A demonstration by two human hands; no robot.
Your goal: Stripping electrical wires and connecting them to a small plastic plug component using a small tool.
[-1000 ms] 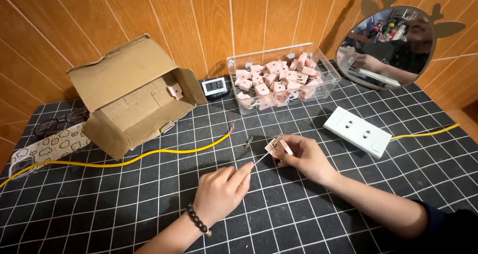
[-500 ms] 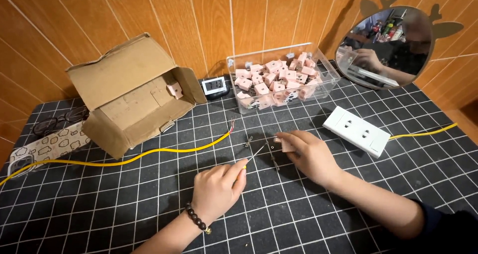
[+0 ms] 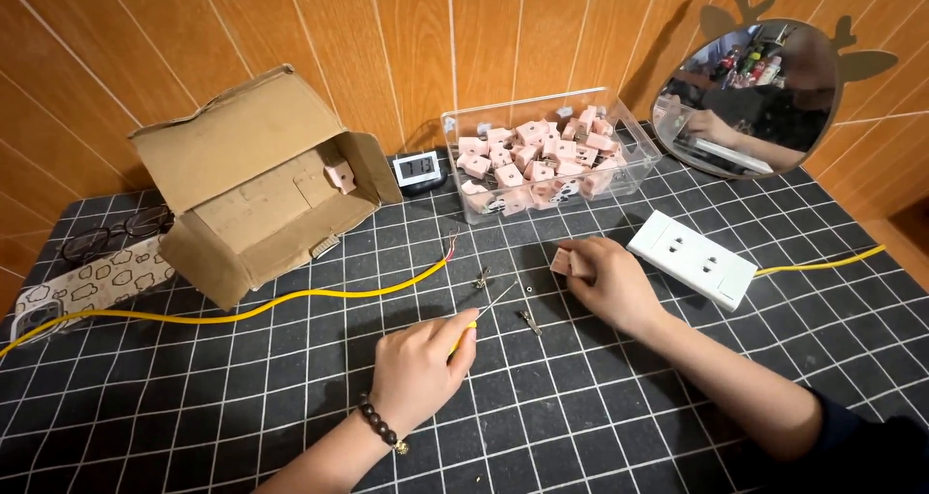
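- Your left hand [image 3: 418, 370] rests low on the bench [image 3: 194, 397], fingers curled narrow around a small screwdriver [image 3: 481, 315] with a yellow handle; its thin metal shaft points up and to the right, toward the loose parts.
- Your right hand [image 3: 608, 281] lies on the bench to the right of that, closed over a small pink block [image 3: 560, 261] that shows at your fingertips.
- Between your hands, small metal pieces [image 3: 481, 281] and a screw [image 3: 527, 321] lie loose on the grid mat, just beside the screwdriver's tip.
- A white socket strip [image 3: 692, 259] sits just right of your right hand, with a yellow cable [image 3: 823, 262] running off from it toward the right edge.
- A second yellow cable [image 3: 242, 312] runs across the mat from the left, and its stripped end [image 3: 450, 247] lies above the loose parts.
- A clear plastic tub [image 3: 639, 155] filled with more pink blocks [image 3: 527, 155] stands at the back, against the wooden wall.
- An open cardboard box [image 3: 252, 204] lies on its side at the back left, with one pink block [image 3: 339, 175] inside it.
- A small digital clock [image 3: 418, 169] stands between the box and the tub.
- Glasses [image 3: 106, 238] and a phone in a patterned case [image 3: 87, 283] lie at the far left.
- A round mirror with antlers [image 3: 745, 97] leans at the back right.
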